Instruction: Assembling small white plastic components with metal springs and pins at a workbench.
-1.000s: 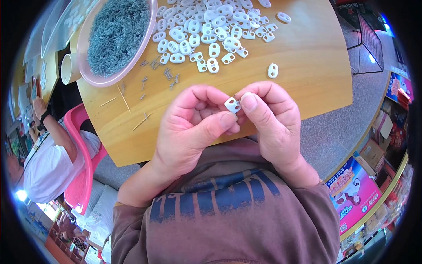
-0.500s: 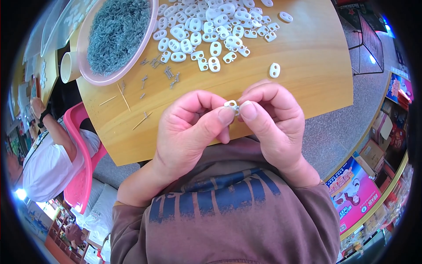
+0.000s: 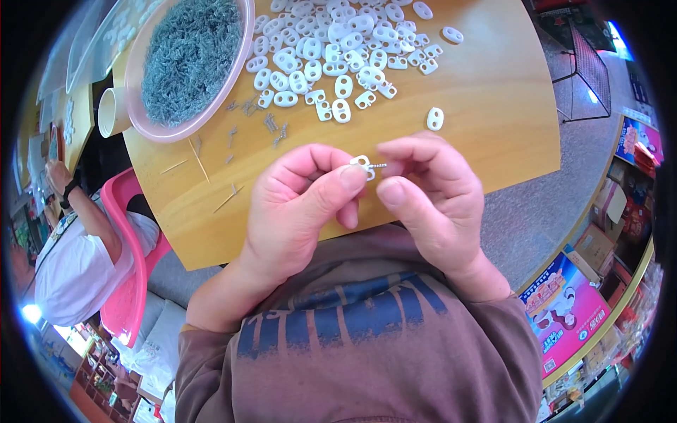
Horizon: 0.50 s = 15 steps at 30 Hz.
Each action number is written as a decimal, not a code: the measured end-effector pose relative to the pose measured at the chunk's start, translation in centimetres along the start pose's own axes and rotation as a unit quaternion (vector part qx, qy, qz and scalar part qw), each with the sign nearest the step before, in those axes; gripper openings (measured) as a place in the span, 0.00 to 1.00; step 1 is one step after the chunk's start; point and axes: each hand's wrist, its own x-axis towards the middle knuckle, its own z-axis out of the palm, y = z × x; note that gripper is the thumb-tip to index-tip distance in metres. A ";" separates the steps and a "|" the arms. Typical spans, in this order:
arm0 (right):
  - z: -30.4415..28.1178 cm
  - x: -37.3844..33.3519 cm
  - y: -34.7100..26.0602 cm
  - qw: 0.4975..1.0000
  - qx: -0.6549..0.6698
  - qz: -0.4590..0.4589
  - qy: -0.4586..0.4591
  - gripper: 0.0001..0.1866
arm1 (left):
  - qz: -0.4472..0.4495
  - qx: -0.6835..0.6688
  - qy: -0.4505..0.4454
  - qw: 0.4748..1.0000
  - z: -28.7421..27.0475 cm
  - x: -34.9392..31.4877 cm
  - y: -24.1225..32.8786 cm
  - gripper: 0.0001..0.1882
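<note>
My left hand (image 3: 293, 211) pinches a small white plastic piece with two holes, like a cord lock part (image 3: 357, 161), between thumb and fingers above the table's near edge. A thin metal spring (image 3: 379, 166) sticks out of its right side. Close to the spring's free end, my right hand (image 3: 441, 208) is open, thumb and forefinger apart with nothing visible between them. One white two-hole piece (image 3: 435, 118) lies alone beyond my right hand. Many more white pieces (image 3: 342, 70) are heaped at the far side of the table.
A pink bowl (image 3: 248, 35) full of metal springs (image 3: 189, 67) stands at the far left, beside a cream cup (image 3: 111, 113). Loose springs (image 3: 271, 123) and toothpicks (image 3: 199, 161) lie on the wooden table (image 3: 493, 106). Another person (image 3: 92, 247) sits on a pink chair (image 3: 141, 247) at left.
My right thumb and forefinger have come off the small white piece and spread apart, showing the spring that sticks out. My left hand keeps its pinch and has shifted slightly left.
</note>
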 end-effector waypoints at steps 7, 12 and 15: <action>-3.2 1.9 -0.6 0.892 -0.394 -0.139 0.172 0.12 | 0.025 -0.061 0.014 0.998 -2.4 -0.1 0.7 0.05; -3.1 2.2 -0.8 0.799 -0.577 -0.131 0.110 0.12 | 0.028 -0.070 -0.003 0.997 -4.1 -0.4 1.8 0.05; -2.6 2.6 -0.9 0.796 -0.587 -0.118 0.087 0.10 | 0.034 -0.072 -0.001 0.997 -4.8 -0.4 2.5 0.06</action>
